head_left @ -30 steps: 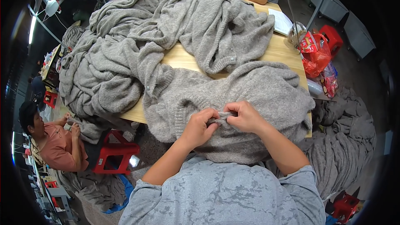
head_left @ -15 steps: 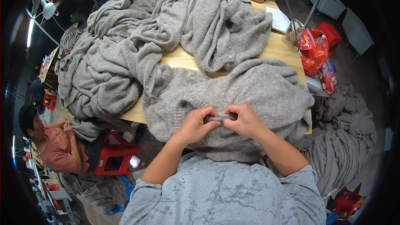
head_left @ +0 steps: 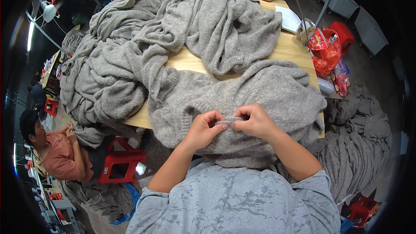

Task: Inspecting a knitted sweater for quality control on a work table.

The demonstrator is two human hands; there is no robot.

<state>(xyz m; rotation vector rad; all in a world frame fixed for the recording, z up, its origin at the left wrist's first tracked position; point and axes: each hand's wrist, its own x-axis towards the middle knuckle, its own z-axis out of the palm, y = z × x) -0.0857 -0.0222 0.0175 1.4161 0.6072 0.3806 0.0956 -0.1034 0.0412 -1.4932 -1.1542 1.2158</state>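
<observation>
A grey-brown knitted sweater lies bunched over the near edge of the wooden table, right in front of me. My left hand pinches a fold of its knit between thumb and fingers. Just to the right, my right hand grips the same fold, its thumb close to the left one. A short strip of knit spans the small gap between the two hands. Whatever lies inside the fold is hidden. A ribbed edge shows left of my left hand.
More grey knitwear is heaped across the table's left and far side. Papers and red plastic bags are at the right. A knitwear pile sits low right. A seated person works left, near a red stool; others stand beyond.
Both hands keep their pinch on the sweater. The fingers have shifted slightly, and the gap between the hands looks flatter and more filled with knit.
</observation>
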